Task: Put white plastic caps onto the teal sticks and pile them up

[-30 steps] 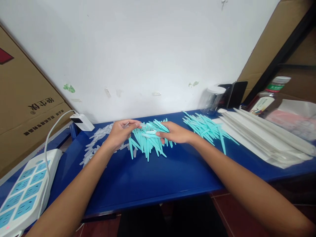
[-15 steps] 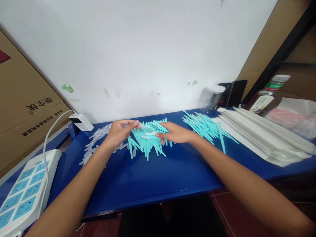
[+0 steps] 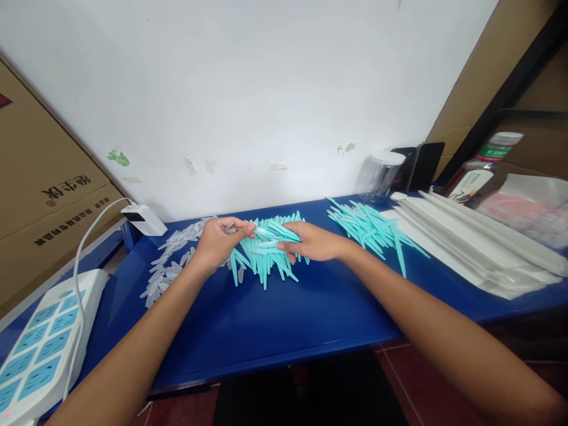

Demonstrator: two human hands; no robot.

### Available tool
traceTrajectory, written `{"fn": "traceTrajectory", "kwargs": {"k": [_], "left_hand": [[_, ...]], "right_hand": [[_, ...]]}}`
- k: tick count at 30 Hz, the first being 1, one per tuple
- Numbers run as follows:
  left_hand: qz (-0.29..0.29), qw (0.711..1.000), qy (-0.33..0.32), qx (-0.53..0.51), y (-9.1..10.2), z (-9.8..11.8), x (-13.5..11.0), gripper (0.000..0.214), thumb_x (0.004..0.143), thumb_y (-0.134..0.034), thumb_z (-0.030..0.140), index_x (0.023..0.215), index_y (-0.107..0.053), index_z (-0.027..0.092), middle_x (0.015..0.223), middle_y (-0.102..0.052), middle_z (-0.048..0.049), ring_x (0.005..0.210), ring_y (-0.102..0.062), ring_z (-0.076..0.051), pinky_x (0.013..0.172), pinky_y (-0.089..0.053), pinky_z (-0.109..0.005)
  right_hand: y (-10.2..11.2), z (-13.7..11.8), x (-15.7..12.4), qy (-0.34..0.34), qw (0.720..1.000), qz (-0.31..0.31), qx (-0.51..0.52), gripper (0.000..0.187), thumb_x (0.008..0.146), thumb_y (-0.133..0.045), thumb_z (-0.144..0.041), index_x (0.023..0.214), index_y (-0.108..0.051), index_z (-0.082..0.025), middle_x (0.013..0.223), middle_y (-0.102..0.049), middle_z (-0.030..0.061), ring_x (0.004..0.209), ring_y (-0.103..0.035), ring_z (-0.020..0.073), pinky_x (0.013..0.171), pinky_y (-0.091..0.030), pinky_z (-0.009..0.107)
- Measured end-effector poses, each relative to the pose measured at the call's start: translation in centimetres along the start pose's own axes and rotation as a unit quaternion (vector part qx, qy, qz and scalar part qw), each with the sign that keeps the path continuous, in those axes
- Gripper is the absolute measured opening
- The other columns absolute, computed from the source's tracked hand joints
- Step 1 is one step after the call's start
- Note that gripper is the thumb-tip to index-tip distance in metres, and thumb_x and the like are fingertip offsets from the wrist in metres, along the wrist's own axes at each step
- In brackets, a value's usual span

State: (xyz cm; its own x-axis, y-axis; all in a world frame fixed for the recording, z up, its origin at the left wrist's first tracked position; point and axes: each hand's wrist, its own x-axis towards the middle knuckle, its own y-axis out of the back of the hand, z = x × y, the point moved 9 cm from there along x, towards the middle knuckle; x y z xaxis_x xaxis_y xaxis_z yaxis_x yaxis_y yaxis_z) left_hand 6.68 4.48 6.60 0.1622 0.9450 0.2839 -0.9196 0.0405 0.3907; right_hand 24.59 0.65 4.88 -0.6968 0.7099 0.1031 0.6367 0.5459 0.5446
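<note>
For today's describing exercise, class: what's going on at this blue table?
A person works at a blue table, both hands over a heap of teal sticks. The left hand pinches a small clear piece; the right hand holds a teal stick towards it. Loose clear pieces lie to the left, a second teal pile and white packets to the right.

Left hand [image 3: 217,242] and right hand [image 3: 310,241] apparently pinch one teal stick [image 3: 267,235].
</note>
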Motion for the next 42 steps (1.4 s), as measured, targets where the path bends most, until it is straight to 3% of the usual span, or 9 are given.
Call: {"fn": "traceTrajectory", "kwargs": {"k": [11,17,19,24,27,30,35,38,42], "left_hand": [[-0.044,0.999,-0.012,-0.012,-1.0,0.4,-0.4,0.031,0.078,-0.086,0.045,0.075,-0.075,0.016,0.075,-0.075,-0.0059,0.075,-0.065,-0.019,0.072,-0.049,-0.028],[-0.06,0.998,-0.018,-0.013,-1.3,0.5,-0.5,0.033,0.079,-0.085,0.046,0.075,-0.073,0.015,0.076,-0.073,-0.0055,0.075,-0.064,-0.017,0.071,-0.048,-0.026],[-0.05,0.999,-0.01,-0.013,-1.2,0.5,-0.5,0.036,0.081,-0.083,0.049,0.075,-0.073,0.015,0.071,-0.068,-0.0038,0.068,-0.06,-0.014,0.063,-0.046,-0.023],[-0.056,0.981,0.121,-0.139,-1.6,-1.4,-0.5,0.041,0.092,-0.067,0.058,0.086,-0.066,0.017,0.054,-0.033,0.009,0.04,-0.022,-0.006,0.038,-0.017,-0.019],[-0.095,0.945,0.2,-0.243,-2.4,-2.6,-0.7,0.034,0.096,-0.056,0.048,0.082,-0.06,0.018,0.057,-0.035,0.0078,0.038,-0.018,-0.005,0.035,-0.015,-0.019],[-0.13,0.915,0.235,-0.302,-3.2,-3.0,-1.0,0.024,0.094,-0.048,0.033,0.078,-0.056,0.018,0.058,-0.037,0.006,0.036,-0.019,-0.006,0.034,-0.017,-0.019],[-0.129,0.927,0.196,-0.291,-3.3,-2.1,-1.0,0.012,0.092,-0.061,0.026,0.084,-0.058,0.017,0.063,-0.041,0.0056,0.039,-0.024,-0.004,0.036,-0.02,-0.016],[-0.137,0.94,0.172,-0.262,-3.4,-1.6,-1.1,0.02,0.093,-0.069,0.035,0.093,-0.063,0.015,0.067,-0.043,0.0054,0.041,-0.025,-0.002,0.038,-0.019,-0.016],[-0.13,0.953,0.155,-0.227,-3.2,-1.5,-1.0,0.04,0.094,-0.068,0.053,0.095,-0.067,0.013,0.063,-0.04,0.0058,0.041,-0.021,-0.003,0.037,-0.017,-0.017]], "right_hand": [[-0.5,0.7,-0.1,-0.019,1.0,-0.005,-0.013,0.022,0.103,-0.055,-0.043,0.1,-0.053,-0.021,0.072,-0.072,-0.0006,0.077,-0.064,0.0206,0.072,-0.047,0.033],[-0.7,0.4,-0.1,-0.014,1.0,-0.013,0.003,0.026,0.101,-0.059,-0.046,0.1,-0.053,-0.021,0.071,-0.071,-0.0009,0.071,-0.061,0.019,0.071,-0.046,0.033],[-0.6,0.1,-0.1,-0.011,1.0,-0.01,0.016,0.027,0.101,-0.058,-0.047,0.096,-0.053,-0.02,0.07,-0.07,-0.0006,0.068,-0.059,0.0177,0.067,-0.046,0.031],[0.9,0.5,0.0,-0.017,0.999,0.037,0.001,0.031,0.103,-0.054,-0.048,0.091,-0.054,-0.019,0.071,-0.069,0.0006,0.063,-0.055,0.0152,0.061,-0.042,0.028],[1.7,1.2,-0.1,-0.028,0.998,0.059,-0.004,0.033,0.102,-0.055,-0.05,0.09,-0.054,-0.019,0.072,-0.07,0.0008,0.06,-0.053,0.0143,0.059,-0.04,0.027],[1.9,1.8,-0.2,-0.038,0.997,0.06,-0.004,0.035,0.1,-0.056,-0.053,0.093,-0.055,-0.019,0.073,-0.071,0.001,0.06,-0.053,0.0147,0.057,-0.039,0.027],[1.7,1.8,0.0,-0.031,0.998,0.054,-0.01,0.034,0.101,-0.055,-0.051,0.091,-0.055,-0.019,0.073,-0.071,0.001,0.061,-0.053,0.0148,0.058,-0.04,0.027],[1.5,1.6,0.1,-0.021,0.999,0.046,-0.005,0.031,0.102,-0.055,-0.049,0.093,-0.056,-0.019,0.073,-0.071,0.0008,0.062,-0.055,0.0151,0.059,-0.041,0.027],[1.3,1.4,0.2,-0.021,0.999,0.035,-0.004,0.032,0.102,-0.055,-0.048,0.092,-0.057,-0.018,0.073,-0.071,0.0014,0.062,-0.055,0.0148,0.059,-0.041,0.027]]}}
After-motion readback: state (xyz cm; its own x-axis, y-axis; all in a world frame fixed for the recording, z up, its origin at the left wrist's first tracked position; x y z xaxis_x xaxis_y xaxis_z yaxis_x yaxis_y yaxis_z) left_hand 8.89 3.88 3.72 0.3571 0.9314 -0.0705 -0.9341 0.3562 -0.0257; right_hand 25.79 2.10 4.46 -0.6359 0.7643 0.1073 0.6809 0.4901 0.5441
